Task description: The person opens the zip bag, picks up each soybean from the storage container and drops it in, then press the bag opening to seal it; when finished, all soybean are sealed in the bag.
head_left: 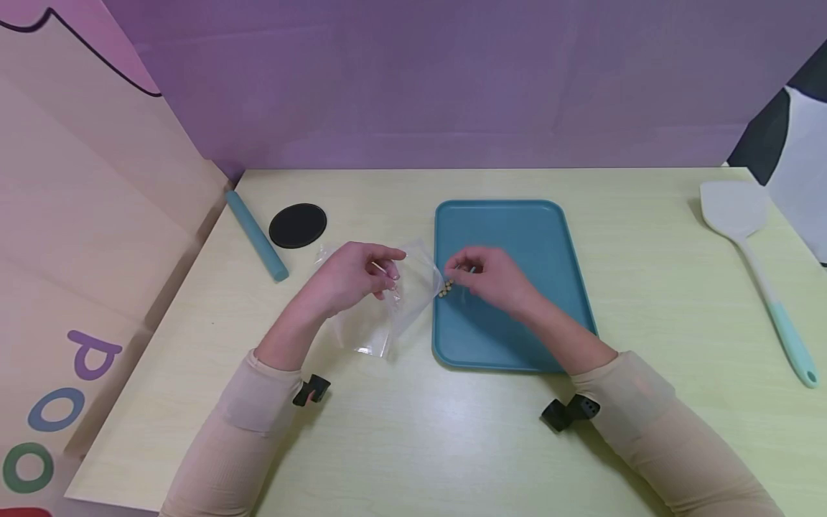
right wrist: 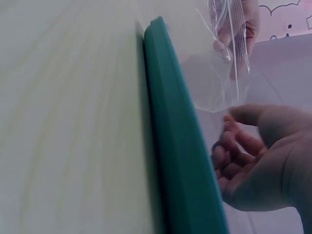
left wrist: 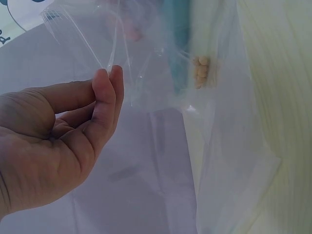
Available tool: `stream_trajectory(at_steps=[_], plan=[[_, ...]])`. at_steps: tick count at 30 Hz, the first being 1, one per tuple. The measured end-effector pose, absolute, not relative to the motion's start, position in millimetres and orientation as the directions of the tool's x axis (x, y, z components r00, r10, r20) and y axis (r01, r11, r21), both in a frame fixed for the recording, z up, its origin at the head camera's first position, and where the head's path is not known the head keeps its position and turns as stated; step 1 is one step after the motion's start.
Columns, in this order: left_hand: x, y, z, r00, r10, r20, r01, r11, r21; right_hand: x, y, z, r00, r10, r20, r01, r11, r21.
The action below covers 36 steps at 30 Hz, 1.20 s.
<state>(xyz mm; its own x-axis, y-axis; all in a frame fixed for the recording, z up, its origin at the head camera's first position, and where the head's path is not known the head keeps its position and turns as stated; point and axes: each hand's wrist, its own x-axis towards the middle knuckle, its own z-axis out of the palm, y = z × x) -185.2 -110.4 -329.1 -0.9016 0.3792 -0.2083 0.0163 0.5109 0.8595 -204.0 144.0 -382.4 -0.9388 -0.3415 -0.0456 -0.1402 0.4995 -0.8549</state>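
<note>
Bag [head_left: 410, 305] hanging from left hand [head_left: 358, 273] beside tray [head_left: 523, 237]

Letters are running sideways down the pale panel [head_left: 129, 215] at left: a purple p or d [head_left: 95, 342] is lying on its side, a blue o [head_left: 78, 407] is sitting beneath it and a green o [head_left: 47, 467] lower again, while the frame is cutting off a red shape [head_left: 24, 513]. The marks in the left wrist view's top left corner are showing too small to read.

The bag is looking thin, clear and creased, catching white glints; parallel lines are running along its edge in the right wrist view. It is hanging over the worktop [head_left: 452, 438], its right corner reaching the left rim of the blue tray. The left fingers are pinching its edge between their tips.

The right hand [head_left: 494, 276] is hovering over the tray's left part, its fingers curling; whether they are gripping anything, I cannot tell. Small round beige pieces [head_left: 446, 289] are clustering just beside those fingers, and whether they are lying inside the bag or on the tray is unclear.

A black disc [head_left: 298, 225] and a blue rod [head_left: 257, 235] are lying at far left, a spatula [head_left: 757, 269] at far right.
</note>
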Motion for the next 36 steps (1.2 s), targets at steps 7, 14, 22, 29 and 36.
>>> stream_trajectory(at_steps=[7,14,22,29,36], plan=[[-186,-110,-330,-0.902,0.378,-0.211,0.01,0.506,0.862,-209,146,-389,-0.911,-0.411,-0.034,-0.251,0.617,-0.746],[-185,-110,-330,-0.9,0.383,-0.206,0.016,0.503,0.864,-210,147,-395,-0.903,-0.428,-0.025,-0.284,0.64,-0.714],[-185,-110,-331,-0.9,0.383,-0.206,0.015,0.501,0.865,-209,147,-394,-0.896,-0.444,-0.024,-0.308,0.659,-0.686],[-185,-110,-331,-0.9,0.384,-0.206,0.016,0.501,0.865,-209,147,-394,-0.893,-0.45,-0.029,-0.315,0.669,-0.673],[-185,-109,-331,-0.899,0.383,-0.212,0.008,0.499,0.867,-209,145,-393,-0.885,-0.46,-0.067,-0.31,0.691,-0.653]])
